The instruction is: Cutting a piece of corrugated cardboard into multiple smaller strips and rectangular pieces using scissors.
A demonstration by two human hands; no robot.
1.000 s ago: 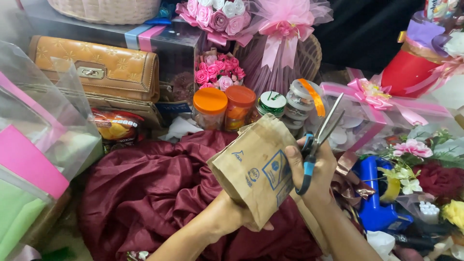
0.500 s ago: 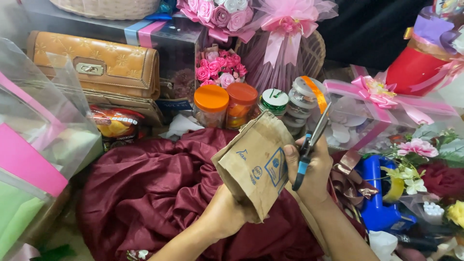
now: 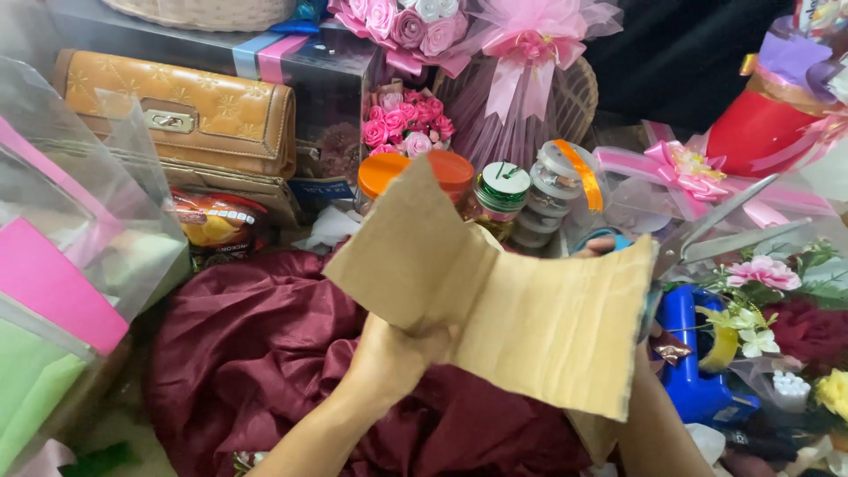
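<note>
1. The brown cardboard piece (image 3: pixel 521 309), folded a second ago, now spreads flat across the frame's centre
2. The left hand (image 3: pixel 389 362) pinches its lower left edge
3. The right hand (image 3: pixel 609 247), mostly hidden behind, grips open scissors (image 3: pixel 715 234), centre right

My left hand (image 3: pixel 389 358) bare, no ring or glove showing, my forearm below it bare too with no sleeve in sight, my right hand (image 3: pixel 618 256) mostly hidden, only fingertips showing above, my right forearm below equally bare and sleeveless
</note>
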